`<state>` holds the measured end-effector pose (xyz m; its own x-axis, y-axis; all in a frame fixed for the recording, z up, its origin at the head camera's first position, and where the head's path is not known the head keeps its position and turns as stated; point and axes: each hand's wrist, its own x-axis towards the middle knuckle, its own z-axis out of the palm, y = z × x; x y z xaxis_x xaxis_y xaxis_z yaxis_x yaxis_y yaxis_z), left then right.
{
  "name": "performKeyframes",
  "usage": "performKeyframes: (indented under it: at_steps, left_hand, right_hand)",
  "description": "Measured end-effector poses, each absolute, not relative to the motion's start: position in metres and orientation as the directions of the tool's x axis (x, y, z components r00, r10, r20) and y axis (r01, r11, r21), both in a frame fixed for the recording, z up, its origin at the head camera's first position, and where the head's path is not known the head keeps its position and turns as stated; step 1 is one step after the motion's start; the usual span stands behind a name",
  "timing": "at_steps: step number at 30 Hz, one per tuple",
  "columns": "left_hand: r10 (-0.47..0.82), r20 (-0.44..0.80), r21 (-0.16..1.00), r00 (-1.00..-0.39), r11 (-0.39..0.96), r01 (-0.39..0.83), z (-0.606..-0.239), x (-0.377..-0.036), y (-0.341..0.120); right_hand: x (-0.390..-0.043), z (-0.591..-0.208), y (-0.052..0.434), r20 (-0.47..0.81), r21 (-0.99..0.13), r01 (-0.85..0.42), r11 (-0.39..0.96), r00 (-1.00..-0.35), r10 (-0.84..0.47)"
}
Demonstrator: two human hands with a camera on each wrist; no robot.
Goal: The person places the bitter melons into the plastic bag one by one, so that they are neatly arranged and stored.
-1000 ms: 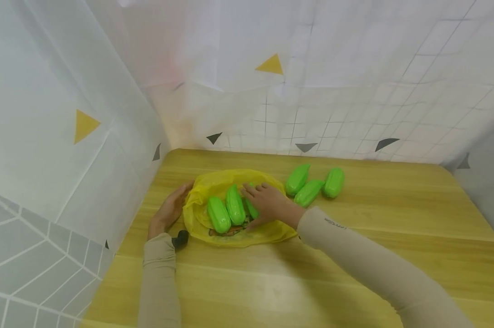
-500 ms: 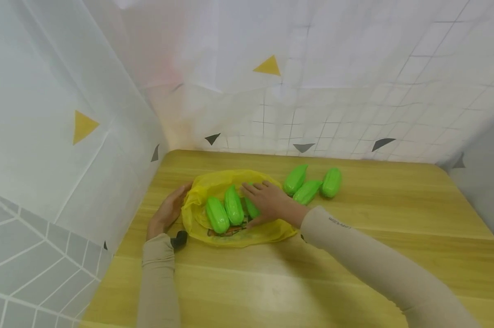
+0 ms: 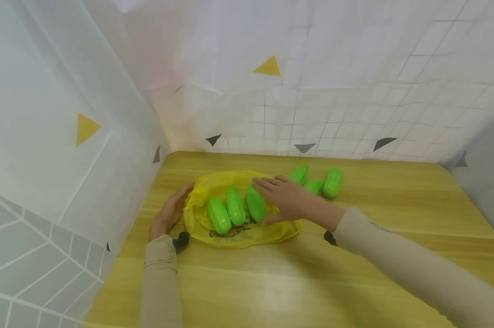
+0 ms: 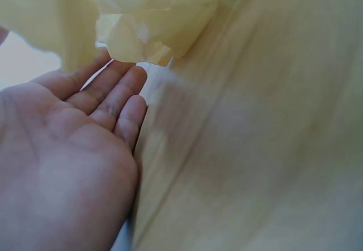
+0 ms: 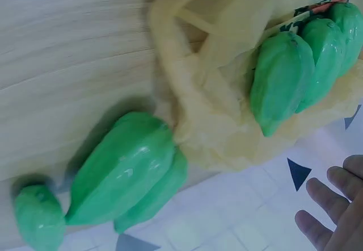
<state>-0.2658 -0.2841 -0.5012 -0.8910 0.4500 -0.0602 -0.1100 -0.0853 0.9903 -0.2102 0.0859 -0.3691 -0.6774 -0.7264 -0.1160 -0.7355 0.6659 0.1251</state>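
Observation:
A yellow plastic bag lies flat on the wooden table. Three green plastic gourds lie side by side on it, and they also show in the right wrist view. My right hand hovers open over the bag's right part, fingers straight, holding nothing; its fingertips show in the right wrist view. My left hand lies open on the table at the bag's left edge. In the left wrist view its fingers touch the crumpled bag rim.
Three more green gourds lie on the table just right of the bag, partly hidden behind my right hand; two show large in the right wrist view. White patterned sheets wall the table at the left and back.
My right hand has let go of the third gourd and drawn back to the right. That gourd now lies in full view on the bag. The left hand has stayed put.

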Motion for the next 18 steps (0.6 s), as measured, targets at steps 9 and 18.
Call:
performKeyframes:
  at_steps: [9,18]
  left_hand:
    - [0.451,-0.058,0.99,-0.891,-0.09,-0.11,-0.501,-0.265,-0.284]
    - [0.446,-0.072,0.989,-0.892,-0.084,-0.122,-0.497,-0.263,-0.283]
  right_hand:
    - [-0.189,-0.364,0.118,-0.085,0.105,-0.72,0.686,-0.694,-0.715]
    - [-0.192,-0.36,0.156,0.001,0.065,-0.687,0.724,-0.725,-0.689]
